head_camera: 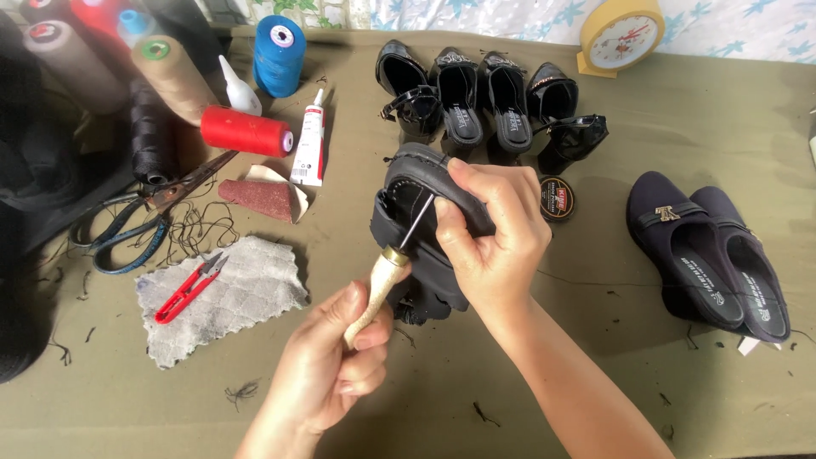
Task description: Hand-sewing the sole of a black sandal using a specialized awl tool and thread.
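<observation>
L hand (327, 365) fingers clenched on wooden-handled awl (380, 289), thin metal shaft slanting up-right into dark matte shoe (416, 212); R hand (493, 242) fingers grasping shoe's rounded sole.

On the olive cloth (697, 127), 4 black heeled shoes (489, 102) stand in a row at the back, 2 dark navy shoes (705, 255) lie at the side, and 1 dark shoe (421, 183) is held up. There are 2 hands: the left hand (327, 365) and the right hand (493, 229). Also visible are 1 wooden-handled awl (382, 285), 1 red thread snip (187, 289), 1 pair of large scissors (140, 221), 1 grey rag (225, 293), 2 glue containers (310, 140), 1 round polish tin (557, 200) and 1 yellow clock (620, 36). At least 6 thread spools (246, 132) can be counted; the far corner is cropped.
</observation>
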